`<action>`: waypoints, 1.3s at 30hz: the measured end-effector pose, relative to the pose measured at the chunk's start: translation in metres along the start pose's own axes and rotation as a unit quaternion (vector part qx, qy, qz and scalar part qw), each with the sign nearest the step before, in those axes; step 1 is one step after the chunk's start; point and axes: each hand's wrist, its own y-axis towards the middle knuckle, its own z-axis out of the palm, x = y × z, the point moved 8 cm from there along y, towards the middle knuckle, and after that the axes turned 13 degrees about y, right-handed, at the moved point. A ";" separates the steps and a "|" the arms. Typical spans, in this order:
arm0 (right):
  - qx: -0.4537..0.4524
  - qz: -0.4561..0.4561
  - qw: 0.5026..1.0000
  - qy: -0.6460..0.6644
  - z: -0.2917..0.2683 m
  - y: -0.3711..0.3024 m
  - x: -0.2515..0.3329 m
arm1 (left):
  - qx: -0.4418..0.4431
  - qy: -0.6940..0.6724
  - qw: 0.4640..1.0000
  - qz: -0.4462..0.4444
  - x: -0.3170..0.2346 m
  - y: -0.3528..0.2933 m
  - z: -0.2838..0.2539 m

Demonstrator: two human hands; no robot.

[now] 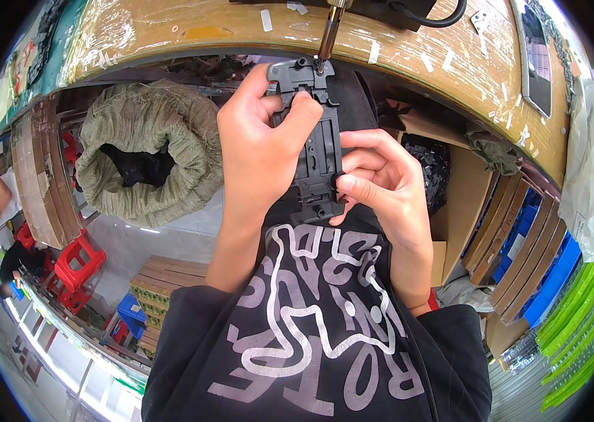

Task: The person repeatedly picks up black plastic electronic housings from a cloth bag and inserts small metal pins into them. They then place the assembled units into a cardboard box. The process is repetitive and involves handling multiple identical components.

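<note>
Head view: L hand gripped upper end of blk plastic part; R hand held its lower R edge. Part was up in front of counter, driver bit at its top end. Work there looked under way, unfinished; cdn't tell what was done/left elsewhere.

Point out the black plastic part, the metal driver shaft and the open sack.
Black plastic part [321, 150]: head view, its middle section.
Metal driver shaft [330, 35]: head view, mid-length.
Open sack [196, 144]: head view, gathered right side.
</note>
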 end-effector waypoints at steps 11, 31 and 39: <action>0.005 -0.003 1.000 0.009 0.004 -0.003 0.003 | 0.006 0.000 1.000 -0.021 0.000 -0.001 0.000; 0.006 -0.003 1.000 -0.005 0.001 -0.002 -0.002 | 0.012 0.021 1.000 -0.009 0.009 0.001 0.000; 0.010 0.039 0.999 -0.002 -0.012 -0.010 -0.020 | 0.080 -0.039 0.993 -0.073 0.041 -0.014 0.011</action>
